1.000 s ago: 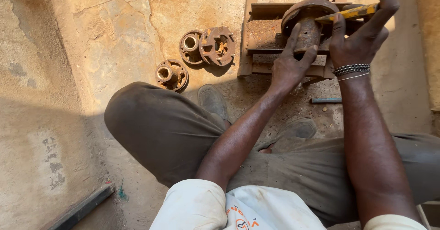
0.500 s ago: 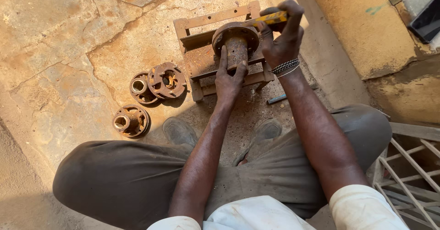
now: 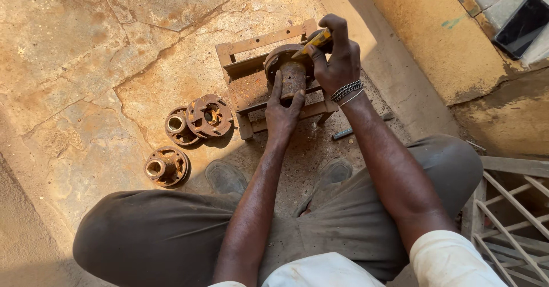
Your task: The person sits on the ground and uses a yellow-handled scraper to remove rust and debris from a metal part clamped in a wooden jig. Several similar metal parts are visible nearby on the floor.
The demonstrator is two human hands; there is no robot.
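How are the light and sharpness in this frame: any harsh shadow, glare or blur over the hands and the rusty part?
Head view: hard sunlight on the cracked concrete floor, short dark shadows beside the three loose rusty hubs; the person's shadow darkens the bottom left; the left hand and right hand on the rusty hub and the yellow-handled tool are evenly lit and sharp; no glare or motion blur is visible.
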